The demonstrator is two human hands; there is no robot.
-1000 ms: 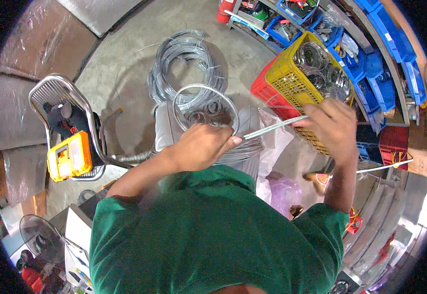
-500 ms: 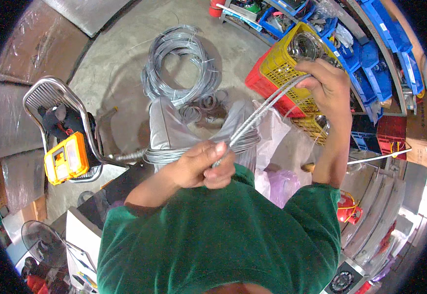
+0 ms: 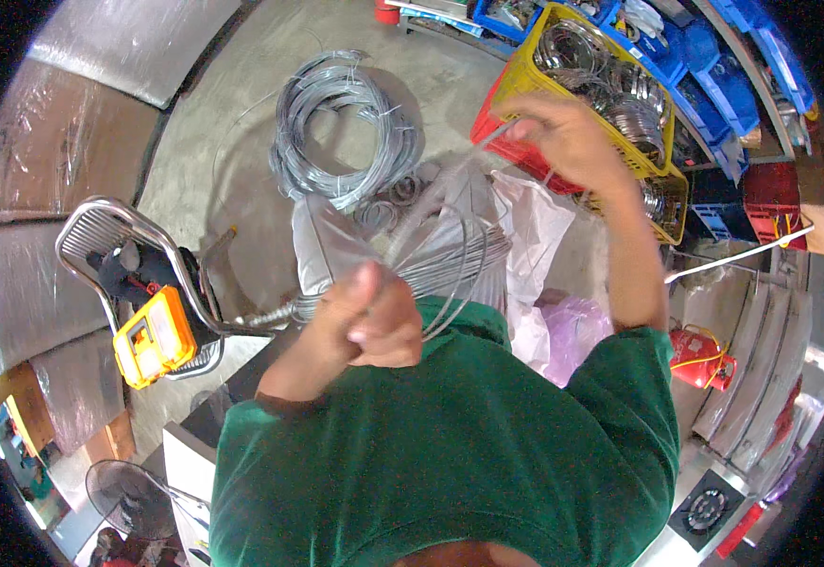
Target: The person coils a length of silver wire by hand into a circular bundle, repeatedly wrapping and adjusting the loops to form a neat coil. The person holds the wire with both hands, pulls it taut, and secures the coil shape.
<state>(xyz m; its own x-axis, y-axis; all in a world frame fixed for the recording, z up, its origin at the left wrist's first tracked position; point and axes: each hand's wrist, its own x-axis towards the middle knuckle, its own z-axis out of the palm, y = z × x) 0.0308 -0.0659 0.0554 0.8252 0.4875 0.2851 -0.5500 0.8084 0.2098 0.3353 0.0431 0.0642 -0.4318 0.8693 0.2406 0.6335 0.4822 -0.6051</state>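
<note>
My left hand (image 3: 372,317) is closed in front of my belly, blurred by motion, with strands of grey metal wire (image 3: 499,135) running from it up to my right hand. High at the right, my right hand (image 3: 563,142) pinches the far end of those strands, also smeared. Across my lap lies a coil of grey wire (image 3: 459,268), and a few loose loops hang from it beside my left hand. Beyond my knees, a large tied coil of wire (image 3: 388,142) rests on the floor. Small wire rings (image 3: 374,215) lie just this side of it.
Yellow crates (image 3: 610,104) full of wire coils stand on a red crate at the right, before shelves of blue bins (image 3: 724,99). A metal chair (image 3: 180,248) with a yellow case (image 3: 155,338) is at the left. White plastic sheeting (image 3: 537,222) lies by my right knee.
My right hand has come in and slightly up; my left hand has shifted left. The strands between them now blur, and loose loops show by my left hand. The view has shifted a little.
</note>
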